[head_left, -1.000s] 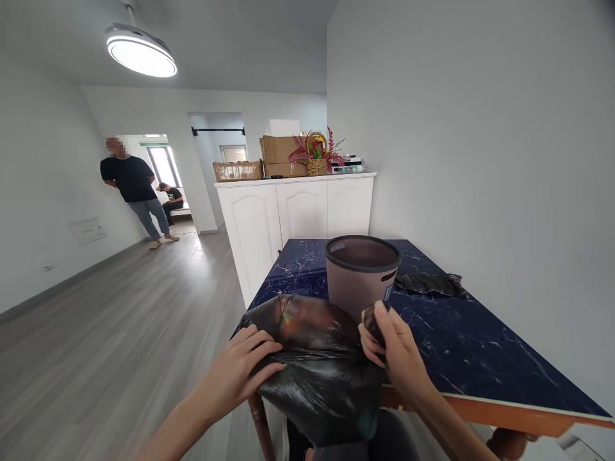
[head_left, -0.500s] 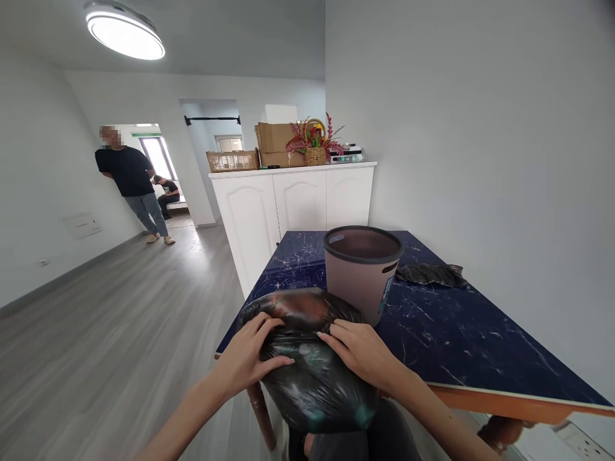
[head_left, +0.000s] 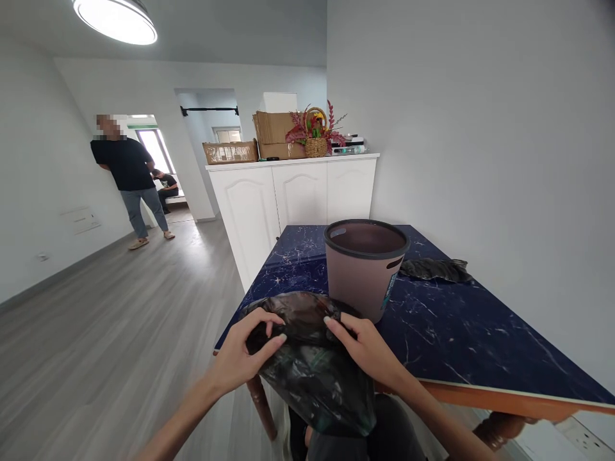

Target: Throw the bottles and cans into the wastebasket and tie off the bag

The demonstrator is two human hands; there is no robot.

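Note:
A black plastic bag point(head_left: 317, 378) hangs over the near edge of the dark blue table, its upper part lying on the tabletop. My left hand point(head_left: 245, 349) grips the bag's left side, thumb and fingers curled around the gathered plastic. On the bag's right side, my right hand point(head_left: 362, 342) pinches the plastic between thumb and fingers. Just behind the bag stands an upright mauve bin point(head_left: 358, 282) with a dark rim, and no liner shows in it.
The blue marbled table point(head_left: 461, 339) has a crumpled black bag point(head_left: 436, 269) at its right side. Behind is a white cabinet point(head_left: 298, 192) bearing cardboard boxes and a flower basket point(head_left: 316, 146). Two people are at the far left, one standing point(head_left: 129, 163), one seated point(head_left: 166, 184).
My left thumb has moved up towards its fingers, and the bag looks slacker and more folded between my hands. The standing person's legs have shifted. The view has tilted slightly.

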